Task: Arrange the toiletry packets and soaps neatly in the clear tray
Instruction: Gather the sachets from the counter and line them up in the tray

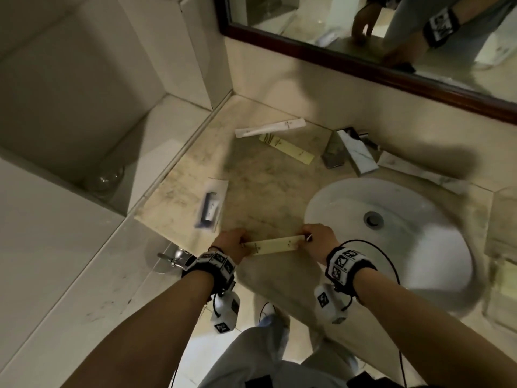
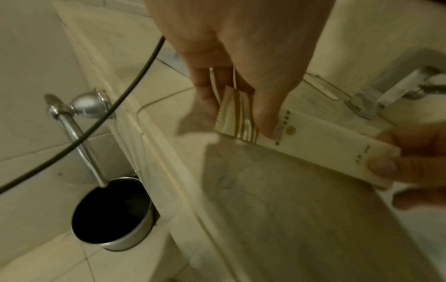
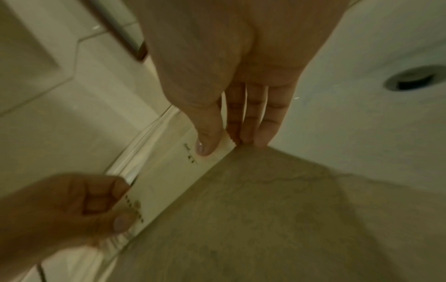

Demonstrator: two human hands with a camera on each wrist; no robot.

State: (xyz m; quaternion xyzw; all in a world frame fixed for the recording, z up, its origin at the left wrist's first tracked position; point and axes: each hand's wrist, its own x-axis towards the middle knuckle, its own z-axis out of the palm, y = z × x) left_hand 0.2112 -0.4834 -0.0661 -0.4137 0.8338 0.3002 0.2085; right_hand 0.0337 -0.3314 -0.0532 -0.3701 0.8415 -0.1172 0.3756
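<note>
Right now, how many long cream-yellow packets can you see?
2: one held at both ends by the left hand and right hand; one on the counter near the faucet. More may sit in the blurred tray.

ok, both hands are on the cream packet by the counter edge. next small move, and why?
Probably carry it right, toward the clear tray beyond the sink. The left hand and right hand each pinch an end of the cream packet, so it looks secured, and three other packets still lie loose on the counter.
</note>
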